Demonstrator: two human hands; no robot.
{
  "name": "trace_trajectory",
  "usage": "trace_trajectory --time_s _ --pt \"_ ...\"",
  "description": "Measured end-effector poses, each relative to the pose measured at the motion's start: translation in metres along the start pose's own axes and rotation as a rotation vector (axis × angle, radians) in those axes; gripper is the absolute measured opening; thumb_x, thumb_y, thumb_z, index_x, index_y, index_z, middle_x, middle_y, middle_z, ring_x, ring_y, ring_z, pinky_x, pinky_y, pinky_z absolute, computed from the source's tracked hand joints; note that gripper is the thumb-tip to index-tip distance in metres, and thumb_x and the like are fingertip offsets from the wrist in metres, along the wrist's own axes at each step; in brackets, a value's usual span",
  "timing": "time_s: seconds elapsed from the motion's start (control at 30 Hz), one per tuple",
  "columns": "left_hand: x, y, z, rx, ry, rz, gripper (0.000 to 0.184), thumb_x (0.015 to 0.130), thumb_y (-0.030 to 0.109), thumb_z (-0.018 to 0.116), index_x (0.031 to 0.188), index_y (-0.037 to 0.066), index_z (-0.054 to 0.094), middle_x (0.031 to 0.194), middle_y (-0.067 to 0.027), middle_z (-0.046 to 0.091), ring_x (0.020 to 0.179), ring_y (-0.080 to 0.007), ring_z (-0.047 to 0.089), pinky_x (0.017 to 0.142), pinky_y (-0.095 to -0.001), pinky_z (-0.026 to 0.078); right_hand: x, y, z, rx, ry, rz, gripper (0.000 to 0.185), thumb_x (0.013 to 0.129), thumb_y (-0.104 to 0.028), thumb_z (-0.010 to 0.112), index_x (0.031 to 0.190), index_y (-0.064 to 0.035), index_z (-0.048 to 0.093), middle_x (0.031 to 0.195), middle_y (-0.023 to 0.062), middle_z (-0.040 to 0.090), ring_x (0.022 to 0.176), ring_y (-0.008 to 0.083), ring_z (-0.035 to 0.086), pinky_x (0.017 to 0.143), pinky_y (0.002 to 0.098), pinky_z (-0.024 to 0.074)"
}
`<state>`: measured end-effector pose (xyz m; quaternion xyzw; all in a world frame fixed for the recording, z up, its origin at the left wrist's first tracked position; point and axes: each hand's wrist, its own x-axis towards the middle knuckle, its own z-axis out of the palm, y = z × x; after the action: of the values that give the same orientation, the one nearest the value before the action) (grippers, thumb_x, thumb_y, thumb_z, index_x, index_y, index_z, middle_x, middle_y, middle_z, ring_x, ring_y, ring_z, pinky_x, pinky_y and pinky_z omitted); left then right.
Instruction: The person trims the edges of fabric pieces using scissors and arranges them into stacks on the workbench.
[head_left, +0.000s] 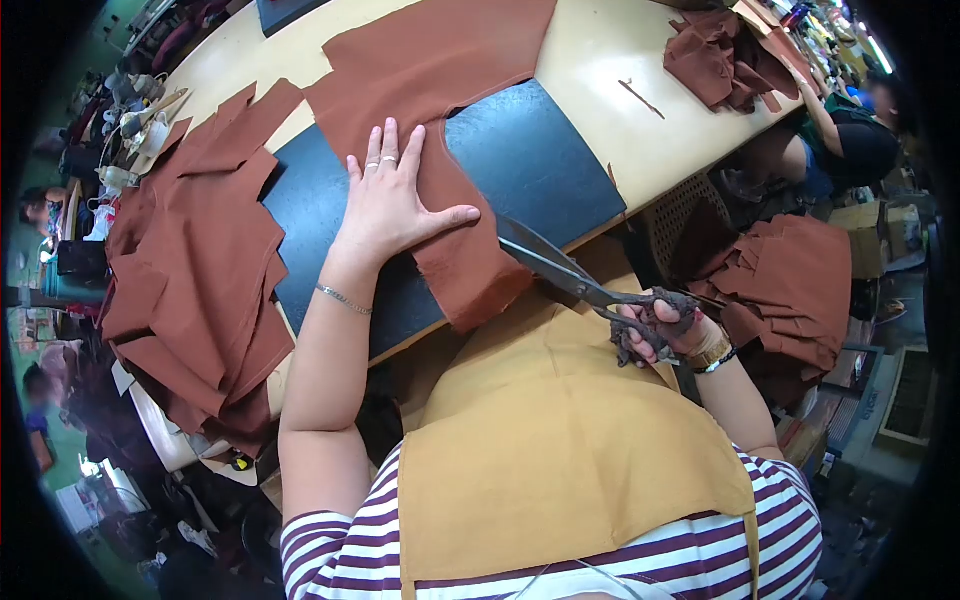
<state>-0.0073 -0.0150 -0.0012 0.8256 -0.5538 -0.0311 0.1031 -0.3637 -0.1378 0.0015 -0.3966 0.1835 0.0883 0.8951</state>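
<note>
Two bare hands are at a worktop (592, 85), where a brown cloth panel (430, 90) lies across a dark board (530, 160). The left hand (388, 195) rests flat, fingers spread and thumb out to the right, with the panel directly beneath. The panel's long axis runs from the worktop's far side toward the wearer, its narrow end reaching over the near edge. The right hand (688, 334) has its fingers closed around the rag-wrapped handles of scissors (575, 284), whose long axis slants forward and left, blade tips at the panel's right edge, near the left thumb. More brown pieces (190, 270) lie piled at left; another person (862, 140) is at far right.
</note>
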Motion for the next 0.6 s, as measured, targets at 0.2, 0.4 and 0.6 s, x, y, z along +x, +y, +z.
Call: trace_trajectory --time_s 0.2,0.4,0.6 --pt "-0.006 0.020 -0.002 0.067 -0.049 -0.041 0.122 0.057 0.082 0.060 0.146 0.006 0.025 0.152 -0.0230 0.016 0.141 -0.0392 0.013 0.108 -0.0610 0.016 0.027 0.005 0.014 -0.120 0.169 -0.096 0.049 0.083 -0.053 0.063 0.086 -0.0049 0.052 0.075 0.0055 0.057 0.061 0.0133 0.057 0.053 0.0264 0.0491" --pt "-0.008 0.027 -0.004 0.075 -0.071 -0.027 0.123 0.058 0.083 0.059 0.146 0.006 0.025 0.152 -0.0228 0.016 0.141 -0.0398 0.014 0.108 -0.0615 0.017 0.041 -0.013 0.034 -0.350 0.220 -0.072 0.051 0.078 -0.053 0.069 0.083 -0.0043 0.054 0.067 0.0031 0.056 0.056 0.0094 0.055 0.051 0.0220 0.0472" --pt "-0.008 0.026 -0.005 0.016 -0.066 -0.019 0.123 0.057 0.082 0.061 0.145 0.002 0.027 0.151 -0.0249 0.016 0.141 -0.0399 0.012 0.108 -0.0626 0.015 0.041 -0.013 0.029 -0.381 0.257 -0.028 0.024 0.086 -0.024 0.068 0.079 -0.0060 0.054 0.067 -0.0022 0.056 0.058 0.0043 0.057 0.055 0.0199 0.0477"
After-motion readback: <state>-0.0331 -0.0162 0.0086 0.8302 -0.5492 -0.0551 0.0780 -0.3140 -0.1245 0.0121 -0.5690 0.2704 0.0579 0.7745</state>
